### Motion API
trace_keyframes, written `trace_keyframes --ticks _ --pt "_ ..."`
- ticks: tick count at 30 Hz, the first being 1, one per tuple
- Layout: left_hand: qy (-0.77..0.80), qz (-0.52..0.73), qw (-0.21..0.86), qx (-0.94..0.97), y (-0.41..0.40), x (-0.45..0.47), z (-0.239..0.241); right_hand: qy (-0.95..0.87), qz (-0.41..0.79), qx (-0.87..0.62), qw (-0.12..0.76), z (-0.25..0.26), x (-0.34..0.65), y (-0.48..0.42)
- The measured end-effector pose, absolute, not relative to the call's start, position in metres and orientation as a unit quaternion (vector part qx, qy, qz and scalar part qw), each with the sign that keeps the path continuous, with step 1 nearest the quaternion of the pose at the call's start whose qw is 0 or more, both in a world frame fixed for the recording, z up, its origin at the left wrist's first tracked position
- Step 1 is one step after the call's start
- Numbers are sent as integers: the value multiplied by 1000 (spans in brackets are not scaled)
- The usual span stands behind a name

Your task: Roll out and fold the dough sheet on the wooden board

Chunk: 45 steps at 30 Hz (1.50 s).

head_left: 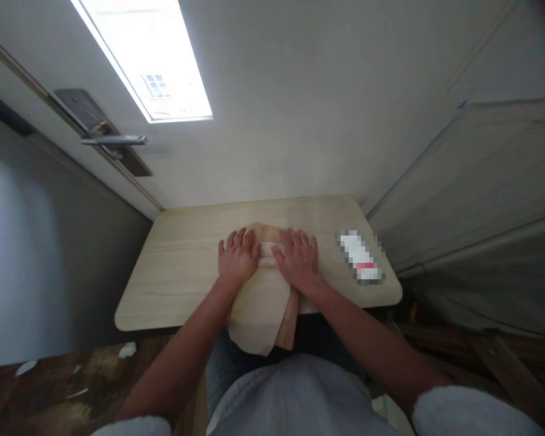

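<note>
A beige sheet of soft material (260, 303), perhaps cloth, lies on the small wooden-topped table (172, 266) and hangs over its front edge. It has a folded band across its middle, between my thumbs. A tan layer (289, 321) shows under its right side. My left hand (239, 257) rests palm down on the left of the fold, fingers apart. On the right of the fold, my right hand (300, 257) lies flat in the same way, fingers spread. Whatever is beneath both palms is hidden.
At the table's right lies a blurred white item (360, 257) with a red mark. Behind the table stands a pale door with a metal handle (115, 140) and a bright window (154, 54). White scraps (128, 350) litter the floor at left.
</note>
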<state>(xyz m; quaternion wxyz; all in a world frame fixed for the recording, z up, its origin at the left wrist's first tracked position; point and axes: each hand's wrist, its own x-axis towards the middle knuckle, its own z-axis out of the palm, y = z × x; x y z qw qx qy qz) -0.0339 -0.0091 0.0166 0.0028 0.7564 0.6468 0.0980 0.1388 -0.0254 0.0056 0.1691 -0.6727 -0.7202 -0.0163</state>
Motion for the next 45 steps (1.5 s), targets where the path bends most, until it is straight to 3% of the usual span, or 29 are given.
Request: trace_keyframes --ticks 31,45 --pt "618 103 51 778 62 -32 16 -694 -20 -711 114 18 141 38" --pt "651 86 28 754 83 -29 16 -686 35 -726 37 29 137 70"
